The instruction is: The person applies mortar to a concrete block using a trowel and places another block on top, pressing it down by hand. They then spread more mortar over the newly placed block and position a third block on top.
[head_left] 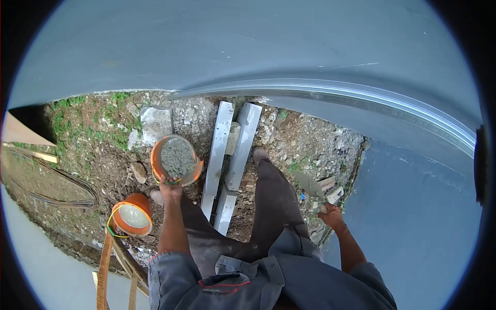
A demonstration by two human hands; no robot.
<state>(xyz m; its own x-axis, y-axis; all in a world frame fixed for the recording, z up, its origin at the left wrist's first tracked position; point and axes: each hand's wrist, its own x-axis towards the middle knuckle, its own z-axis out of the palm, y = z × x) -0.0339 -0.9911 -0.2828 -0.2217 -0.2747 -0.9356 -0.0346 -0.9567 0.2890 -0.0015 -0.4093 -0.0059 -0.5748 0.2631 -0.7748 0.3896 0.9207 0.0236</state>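
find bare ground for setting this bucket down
Rubbly ground is open between the right beam, trowel and grey wall; so is weedy dirt between the coiled rods and pale slab. Both look uneven. Crowded: between the right beam and left beam, with stones, and beside the trowel, with broken blocks.

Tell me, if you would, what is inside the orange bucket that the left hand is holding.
The bucket holds a lumpy grey mix; the left hand grips its near side. The mix covers the bottom, so its depth cannot be seen.
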